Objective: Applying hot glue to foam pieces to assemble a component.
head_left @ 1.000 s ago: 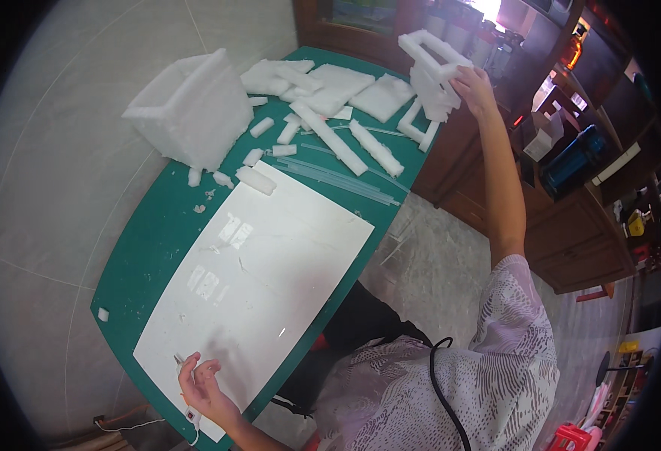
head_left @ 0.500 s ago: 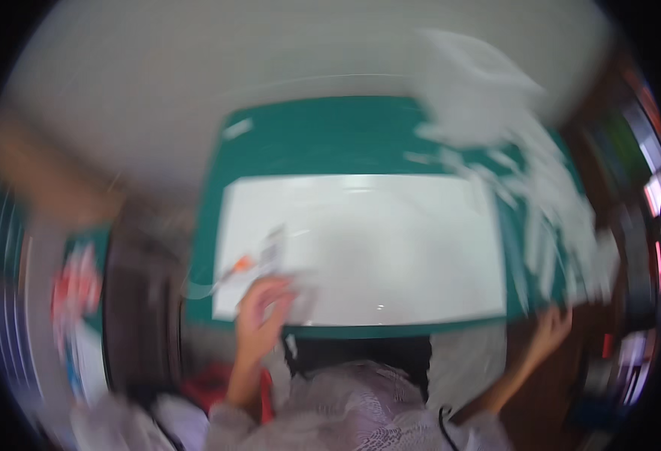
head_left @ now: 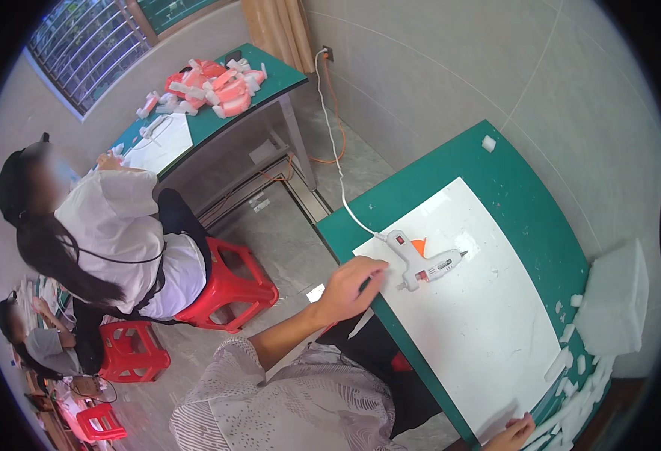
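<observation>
My left hand (head_left: pixel 353 289) hovers by the left edge of the green table, its fingers bent and a gap between thumb and fingers. Nothing shows in it. Just beyond it, a white glue gun (head_left: pixel 413 263) with an orange trigger lies on a white board (head_left: pixel 473 323), its cord running off to the left. Down at the lower edge, my right hand (head_left: pixel 512 434) is partly cut off by the picture. Its fingers look loosely bent and apart beside white foam strips (head_left: pixel 563 421), with no object visible in them.
A big white foam block (head_left: pixel 612 301) stands at the right side of the green table (head_left: pixel 522 180). To the left, a person on a red stool (head_left: pixel 233 282) works at another table (head_left: pixel 282 75) piled with pink and white foam pieces. Another person sits farther back.
The view has swung left and sharpened, bringing the neighbouring table and people into sight. My left hand is now at the table's edge, my right still near the foam strips.
</observation>
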A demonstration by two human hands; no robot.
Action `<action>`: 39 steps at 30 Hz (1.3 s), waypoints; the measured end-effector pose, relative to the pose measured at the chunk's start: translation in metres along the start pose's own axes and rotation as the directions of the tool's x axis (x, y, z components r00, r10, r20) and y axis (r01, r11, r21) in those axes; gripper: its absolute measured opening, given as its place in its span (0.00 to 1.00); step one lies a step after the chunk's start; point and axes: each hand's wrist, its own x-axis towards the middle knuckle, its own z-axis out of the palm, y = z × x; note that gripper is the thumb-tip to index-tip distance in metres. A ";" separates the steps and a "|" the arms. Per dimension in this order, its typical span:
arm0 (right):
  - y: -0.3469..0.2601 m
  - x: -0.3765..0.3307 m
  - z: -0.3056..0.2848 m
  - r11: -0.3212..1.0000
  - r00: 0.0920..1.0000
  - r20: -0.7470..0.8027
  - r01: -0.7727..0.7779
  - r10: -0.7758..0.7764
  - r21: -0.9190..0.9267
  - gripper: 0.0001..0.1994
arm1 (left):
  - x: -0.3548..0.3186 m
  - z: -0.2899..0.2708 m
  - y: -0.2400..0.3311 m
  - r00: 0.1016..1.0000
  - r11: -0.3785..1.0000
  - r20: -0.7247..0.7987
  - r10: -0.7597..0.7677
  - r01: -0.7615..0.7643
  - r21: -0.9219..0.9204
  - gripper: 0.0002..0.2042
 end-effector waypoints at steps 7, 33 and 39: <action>0.004 -0.017 0.029 0.997 0.998 -0.014 0.055 -0.054 0.060 0.23 | -0.009 0.011 -0.028 0.996 0.989 0.003 0.094 -0.094 0.117 0.11; -0.045 0.003 0.005 0.899 0.877 0.448 -0.327 0.174 0.290 0.17 | -0.028 0.019 -0.062 0.973 0.915 0.065 0.219 -0.228 0.334 0.16; 0.027 0.109 -0.026 0.884 0.998 -0.051 -0.001 -0.026 -0.467 0.28 | -0.020 0.019 -0.058 0.955 0.885 0.090 0.281 -0.295 0.360 0.16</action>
